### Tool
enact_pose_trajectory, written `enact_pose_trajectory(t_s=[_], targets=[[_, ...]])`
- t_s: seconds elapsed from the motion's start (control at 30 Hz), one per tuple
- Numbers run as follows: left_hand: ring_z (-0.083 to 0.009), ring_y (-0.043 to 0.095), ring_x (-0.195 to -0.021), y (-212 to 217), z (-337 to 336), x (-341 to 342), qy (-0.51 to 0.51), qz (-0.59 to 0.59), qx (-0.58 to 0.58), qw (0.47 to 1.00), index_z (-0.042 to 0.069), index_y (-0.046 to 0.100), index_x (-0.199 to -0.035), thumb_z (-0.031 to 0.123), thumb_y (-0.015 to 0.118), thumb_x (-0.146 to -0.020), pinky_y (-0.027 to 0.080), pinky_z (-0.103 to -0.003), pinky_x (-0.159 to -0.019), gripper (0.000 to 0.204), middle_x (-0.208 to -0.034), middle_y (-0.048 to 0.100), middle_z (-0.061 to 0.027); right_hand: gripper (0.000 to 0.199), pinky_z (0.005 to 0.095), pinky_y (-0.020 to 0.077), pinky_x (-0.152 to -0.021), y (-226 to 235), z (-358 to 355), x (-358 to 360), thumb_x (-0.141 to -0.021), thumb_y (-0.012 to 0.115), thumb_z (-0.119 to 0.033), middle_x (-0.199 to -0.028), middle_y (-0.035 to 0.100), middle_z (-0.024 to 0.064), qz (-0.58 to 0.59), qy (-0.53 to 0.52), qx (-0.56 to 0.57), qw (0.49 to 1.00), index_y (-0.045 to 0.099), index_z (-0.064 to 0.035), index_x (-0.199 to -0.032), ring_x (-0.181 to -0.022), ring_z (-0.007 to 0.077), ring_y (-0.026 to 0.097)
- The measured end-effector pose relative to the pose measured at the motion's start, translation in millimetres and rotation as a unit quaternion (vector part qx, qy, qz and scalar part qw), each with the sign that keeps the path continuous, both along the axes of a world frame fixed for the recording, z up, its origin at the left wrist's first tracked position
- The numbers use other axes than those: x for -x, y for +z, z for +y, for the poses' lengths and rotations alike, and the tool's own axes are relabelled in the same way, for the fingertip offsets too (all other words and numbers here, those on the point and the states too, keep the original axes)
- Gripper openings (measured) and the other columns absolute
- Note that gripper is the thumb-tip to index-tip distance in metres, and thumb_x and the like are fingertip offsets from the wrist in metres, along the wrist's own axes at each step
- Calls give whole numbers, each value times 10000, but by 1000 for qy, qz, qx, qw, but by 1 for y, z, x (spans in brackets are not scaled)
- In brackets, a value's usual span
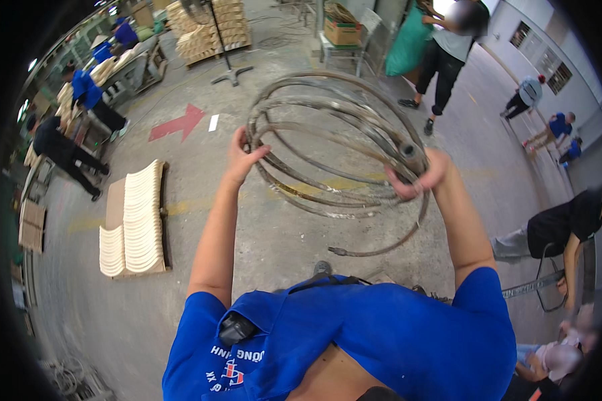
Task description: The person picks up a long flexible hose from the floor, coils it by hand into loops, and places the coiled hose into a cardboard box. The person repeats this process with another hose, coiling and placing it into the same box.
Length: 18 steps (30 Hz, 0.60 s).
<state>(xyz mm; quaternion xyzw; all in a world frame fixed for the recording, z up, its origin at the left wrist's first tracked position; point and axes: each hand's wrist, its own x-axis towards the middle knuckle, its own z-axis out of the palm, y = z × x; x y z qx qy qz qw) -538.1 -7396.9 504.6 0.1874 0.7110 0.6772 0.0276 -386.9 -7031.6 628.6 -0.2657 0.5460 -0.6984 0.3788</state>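
I hold a coil of dirty grey hose (328, 134) out in front of me, wound in several loops. My left hand (242, 157) grips the loops at the coil's left side. My right hand (418, 177) grips the bundle at its right side, by an open hose end (408, 150). The other hose end, with a metal fitting (338, 252), hangs loose below the coil. My blue shirt fills the lower part of the view.
A stack of pale curved wooden parts (137, 224) lies on the concrete floor at left. A red arrow (177, 123) is painted on the floor. Pallets of wood (211, 30) stand at the back. Several people work around: left, right and far.
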Motion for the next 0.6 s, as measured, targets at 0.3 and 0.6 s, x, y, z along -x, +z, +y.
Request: enact_pose_trajectory(t_s=[0.3, 0.6], targets=[[-402, 347, -1221, -1, 52, 76, 238, 189, 247, 920, 3, 251, -1362, 365, 764, -673, 326, -445, -995, 932, -1338, 304, -279, 439, 278, 396, -511, -26, -28, 148, -659, 602, -6, -668, 500, 83, -21, -209, 4, 978, 446, -4, -1069, -544, 144, 490], [-447, 266, -1260, 5, 116, 115, -31, 231, 213, 949, -41, 252, -1345, 413, 734, -653, 243, -498, -1029, 958, -1350, 285, -299, 103, 317, 472, -549, -83, -85, 314, -711, 610, -41, -641, 562, 80, -36, -603, 87, 793, 558, 28, -768, -554, 171, 553]])
